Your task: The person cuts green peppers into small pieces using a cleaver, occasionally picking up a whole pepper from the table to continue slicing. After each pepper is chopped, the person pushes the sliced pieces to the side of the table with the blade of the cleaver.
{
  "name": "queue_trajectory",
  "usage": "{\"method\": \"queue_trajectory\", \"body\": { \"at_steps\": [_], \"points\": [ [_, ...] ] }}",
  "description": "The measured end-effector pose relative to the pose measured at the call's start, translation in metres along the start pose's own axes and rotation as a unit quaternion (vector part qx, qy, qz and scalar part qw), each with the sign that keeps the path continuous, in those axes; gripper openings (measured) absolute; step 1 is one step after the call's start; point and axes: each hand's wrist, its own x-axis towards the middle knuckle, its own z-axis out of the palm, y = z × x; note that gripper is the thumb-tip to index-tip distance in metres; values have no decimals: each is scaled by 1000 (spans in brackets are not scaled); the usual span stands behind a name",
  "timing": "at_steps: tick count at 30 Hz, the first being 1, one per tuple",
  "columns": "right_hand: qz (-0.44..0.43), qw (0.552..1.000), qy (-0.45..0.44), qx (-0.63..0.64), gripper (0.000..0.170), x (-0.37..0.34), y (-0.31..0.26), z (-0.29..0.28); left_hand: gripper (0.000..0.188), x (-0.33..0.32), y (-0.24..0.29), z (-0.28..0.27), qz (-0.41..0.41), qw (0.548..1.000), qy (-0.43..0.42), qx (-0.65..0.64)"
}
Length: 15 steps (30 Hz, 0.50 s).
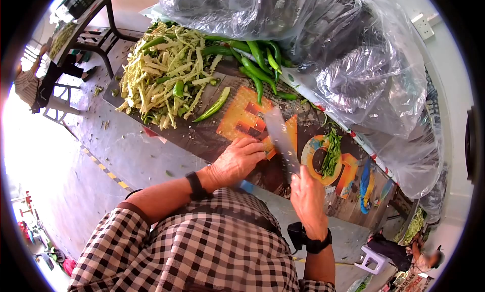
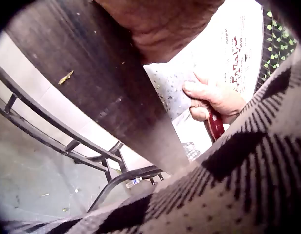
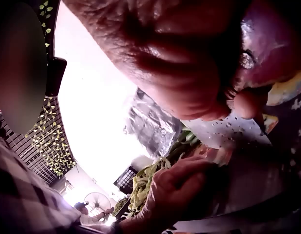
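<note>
My right hand (image 1: 308,198) grips a wide-bladed knife (image 1: 281,135) by its handle, which looks dark red (image 2: 215,126) in the left wrist view. The blade is wet and flecked with small bits, and it slants up and away over the table. Just left of it, my left hand (image 1: 236,160) rests low at the table's near edge with fingers bent downward. Its fingertips are close to the blade; I cannot tell whether they hold anything. Beyond both hands lie whole green chili peppers (image 1: 257,64), and a single pepper (image 1: 213,105) lies nearer.
A large heap of pale green strips (image 1: 164,77) covers the table's left end. Chopped green pieces (image 1: 331,153) lie right of the knife on the printed tabletop (image 1: 353,206). Clear plastic sheeting (image 1: 353,75) bulges along the back. One person (image 1: 404,254) sits at lower right, another at far left.
</note>
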Motion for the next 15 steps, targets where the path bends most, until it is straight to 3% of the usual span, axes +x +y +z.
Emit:
{"method": "queue_trajectory", "body": {
  "at_steps": [3,15],
  "points": [
    [10,998,60,11,12,-11,12,0,32,1,0,1,3,1000,5,-11],
    [-50,999,1,18,14,-2,-16,-8,26,2,-1,-1,17,1000,0,-13]
  ]
}}
